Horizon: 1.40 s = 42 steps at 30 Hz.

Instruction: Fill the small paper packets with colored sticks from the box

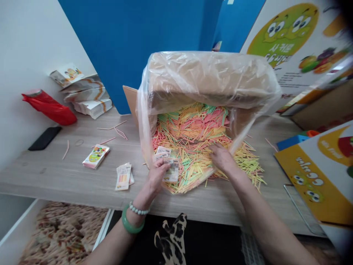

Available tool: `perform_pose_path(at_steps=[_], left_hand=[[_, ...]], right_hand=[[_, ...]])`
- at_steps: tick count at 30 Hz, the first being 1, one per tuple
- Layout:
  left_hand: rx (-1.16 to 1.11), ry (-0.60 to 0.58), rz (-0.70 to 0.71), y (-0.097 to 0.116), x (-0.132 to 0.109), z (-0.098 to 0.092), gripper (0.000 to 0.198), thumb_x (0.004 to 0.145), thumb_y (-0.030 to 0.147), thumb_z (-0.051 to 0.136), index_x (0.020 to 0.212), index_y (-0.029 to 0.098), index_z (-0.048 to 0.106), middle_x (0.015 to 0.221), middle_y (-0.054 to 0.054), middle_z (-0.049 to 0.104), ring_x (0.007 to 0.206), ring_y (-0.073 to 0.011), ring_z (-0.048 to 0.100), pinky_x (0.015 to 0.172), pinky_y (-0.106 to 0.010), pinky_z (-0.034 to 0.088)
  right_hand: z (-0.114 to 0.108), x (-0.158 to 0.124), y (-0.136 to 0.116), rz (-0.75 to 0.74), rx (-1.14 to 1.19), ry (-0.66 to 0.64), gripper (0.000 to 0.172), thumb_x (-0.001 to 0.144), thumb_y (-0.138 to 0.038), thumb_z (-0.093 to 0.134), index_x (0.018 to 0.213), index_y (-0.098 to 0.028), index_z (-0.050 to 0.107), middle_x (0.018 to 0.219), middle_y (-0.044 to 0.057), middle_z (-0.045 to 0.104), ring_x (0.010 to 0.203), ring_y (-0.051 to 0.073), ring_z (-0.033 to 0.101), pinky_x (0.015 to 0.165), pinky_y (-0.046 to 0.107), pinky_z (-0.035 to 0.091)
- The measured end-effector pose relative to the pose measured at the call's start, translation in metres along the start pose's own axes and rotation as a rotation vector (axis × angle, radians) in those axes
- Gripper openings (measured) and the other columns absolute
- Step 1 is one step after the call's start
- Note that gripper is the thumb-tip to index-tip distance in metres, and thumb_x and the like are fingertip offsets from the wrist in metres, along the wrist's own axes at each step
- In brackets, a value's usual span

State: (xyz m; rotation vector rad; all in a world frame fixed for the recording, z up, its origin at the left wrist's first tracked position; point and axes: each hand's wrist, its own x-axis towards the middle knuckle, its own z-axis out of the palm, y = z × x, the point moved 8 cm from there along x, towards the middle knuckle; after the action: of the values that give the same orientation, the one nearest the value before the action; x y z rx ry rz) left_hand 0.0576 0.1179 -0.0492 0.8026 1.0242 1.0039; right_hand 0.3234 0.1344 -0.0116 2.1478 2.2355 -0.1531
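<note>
A cardboard box lined with a clear plastic bag lies on its side, its mouth facing me. Thin coloured sticks in pink, yellow, orange and green fill it and spill onto the table. My left hand pinches a small printed packet between thumb and fingers, at the left of the bag's opening. More packets lie just behind it on the sticks. My right hand reaches into the right side of the pile, its fingers bent together on the sticks; the fingertips are partly hidden.
On the wooden table lie a stack of cards, a few loose packets and a black phone. A red wrapped bundle and folded cartons stand at left. Printed boxes border the right. An open drawer is below left.
</note>
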Motion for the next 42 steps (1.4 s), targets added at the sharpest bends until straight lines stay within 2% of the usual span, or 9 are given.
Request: perform_pose_path(at_steps=[5,8,14,22,26,29,32,35,42], left_hand=[[0.035,-0.030,0.020,-0.001,0.003,0.002,0.020,0.068,0.028,0.077,0.062,0.017,0.061,0.061,0.002,0.060,0.058,-0.0113,0.052,0.058,-0.025,0.041],[0.033,-0.069,0.003,-0.004,0.004,0.011,0.016,0.070,0.030,0.077,0.069,0.018,0.066,0.066,0.000,0.065,0.062,-0.0138,0.057,0.061,-0.027,0.045],[0.022,-0.078,0.035,0.001,0.002,0.014,0.016,0.071,0.031,0.078,0.071,0.018,0.067,0.067,0.000,0.066,0.064,-0.0153,0.059,0.062,-0.028,0.047],[-0.018,-0.127,0.005,0.003,-0.004,0.019,0.015,0.070,0.030,0.077,0.075,0.017,0.070,0.073,-0.002,0.070,0.066,-0.0148,0.060,0.064,-0.028,0.047],[-0.026,-0.027,0.067,0.014,-0.004,0.004,0.016,0.066,0.025,0.077,0.061,0.017,0.065,0.063,0.001,0.064,0.060,-0.0108,0.053,0.061,-0.024,0.042],[-0.029,-0.003,0.084,0.021,-0.006,-0.004,0.012,0.068,0.026,0.077,0.067,0.016,0.069,0.068,-0.001,0.067,0.066,-0.0116,0.056,0.065,-0.024,0.043],[-0.061,-0.019,0.059,0.024,-0.007,-0.006,0.014,0.068,0.027,0.077,0.076,0.016,0.073,0.075,-0.002,0.071,0.070,-0.0128,0.059,0.070,-0.026,0.045],[-0.059,-0.013,0.053,0.022,-0.007,-0.007,0.013,0.067,0.026,0.077,0.073,0.016,0.072,0.072,-0.001,0.069,0.068,-0.0125,0.058,0.070,-0.026,0.045],[-0.025,-0.002,0.046,0.012,-0.006,-0.012,0.013,0.067,0.026,0.077,0.068,0.015,0.070,0.067,0.000,0.066,0.064,-0.0117,0.054,0.066,-0.026,0.041]], right_hand=[[0.001,0.000,0.021,0.127,-0.166,-0.080,0.027,0.087,-0.009,0.049,0.107,-0.009,0.068,0.110,0.018,0.066,0.104,0.027,0.058,0.083,0.032,0.038],[-0.001,0.008,0.011,0.064,-0.264,-0.060,0.027,0.089,-0.011,0.049,0.109,-0.012,0.069,0.115,0.018,0.066,0.110,0.031,0.057,0.084,0.036,0.037],[0.001,0.017,-0.003,-0.011,-0.359,-0.015,0.031,0.091,-0.006,0.042,0.109,-0.006,0.067,0.113,0.023,0.066,0.111,0.035,0.057,0.089,0.042,0.036],[-0.008,0.015,-0.005,0.046,-0.302,0.031,0.030,0.088,-0.006,0.045,0.109,-0.005,0.066,0.114,0.025,0.067,0.109,0.034,0.057,0.090,0.041,0.035],[-0.023,0.016,-0.002,0.123,-0.231,0.056,0.035,0.085,-0.004,0.045,0.116,-0.006,0.061,0.101,0.020,0.071,0.100,0.029,0.063,0.090,0.037,0.035],[-0.028,0.019,-0.006,0.119,-0.144,0.077,0.035,0.087,-0.006,0.043,0.117,-0.010,0.060,0.102,0.017,0.072,0.098,0.027,0.065,0.083,0.033,0.039],[-0.019,0.025,-0.016,0.068,-0.047,0.045,0.033,0.087,-0.006,0.042,0.112,-0.012,0.063,0.102,0.016,0.072,0.095,0.025,0.066,0.078,0.030,0.042],[-0.002,0.034,-0.029,0.018,0.009,0.010,0.033,0.087,-0.006,0.043,0.109,-0.014,0.066,0.100,0.014,0.073,0.092,0.022,0.067,0.080,0.029,0.044],[0.017,0.058,-0.037,0.062,0.038,0.038,0.028,0.087,-0.012,0.048,0.106,-0.011,0.069,0.087,0.016,0.072,0.089,0.027,0.067,0.083,0.035,0.047]])
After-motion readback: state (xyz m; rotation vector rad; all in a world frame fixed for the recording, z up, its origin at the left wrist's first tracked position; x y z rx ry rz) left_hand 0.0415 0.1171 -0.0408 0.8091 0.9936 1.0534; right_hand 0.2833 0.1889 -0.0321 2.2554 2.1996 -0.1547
